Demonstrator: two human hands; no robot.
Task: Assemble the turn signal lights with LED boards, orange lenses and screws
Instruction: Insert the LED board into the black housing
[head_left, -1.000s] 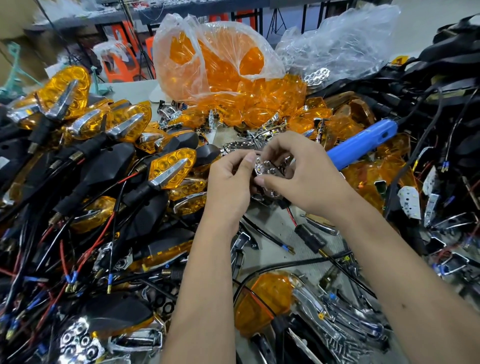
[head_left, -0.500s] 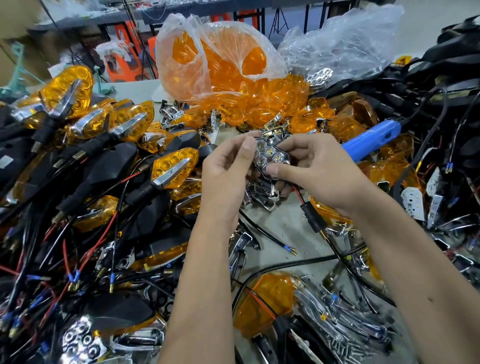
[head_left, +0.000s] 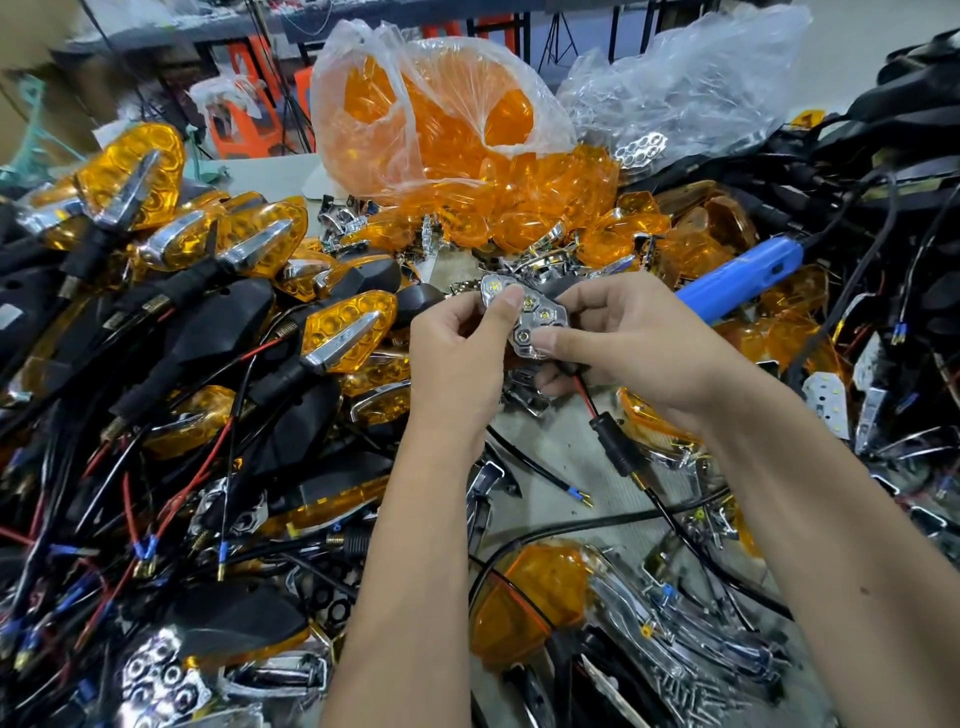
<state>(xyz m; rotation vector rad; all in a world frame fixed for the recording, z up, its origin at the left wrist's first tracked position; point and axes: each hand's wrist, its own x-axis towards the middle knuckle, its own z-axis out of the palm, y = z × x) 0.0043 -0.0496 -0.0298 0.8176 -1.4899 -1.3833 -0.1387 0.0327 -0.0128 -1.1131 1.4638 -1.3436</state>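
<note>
Now I have the chrome reflector (head_left: 524, 325) with its LED board lifted higher than a moment ago, up off the clutter and turned so its face looks straight at me, the small LEDs showing bright in their cups. A second ago it was low against the heap and mostly hidden under my fingers; half a second ago it was partly raised. My left hand (head_left: 462, 358) pinches the upper left end of it, thumb pressed flat across the face. My right hand (head_left: 628, 348) grips the other side, thumb on the lower edge and the fingers curled behind it, so both hands are clamped on the same piece. A red wire (head_left: 584, 397) drops from under my right hand to a black connector (head_left: 615, 447), which hangs above the grey surface (head_left: 561, 452) where earlier it lay lower down. The blue screwdriver (head_left: 737, 278) lies just behind my right hand, unmoved. The bag of orange lenses (head_left: 436, 124) stands at the back as before, with loose lenses spilled at its foot, and the finished turn signals (head_left: 343, 332) with black stalks are piled to my left, unchanged.
</note>
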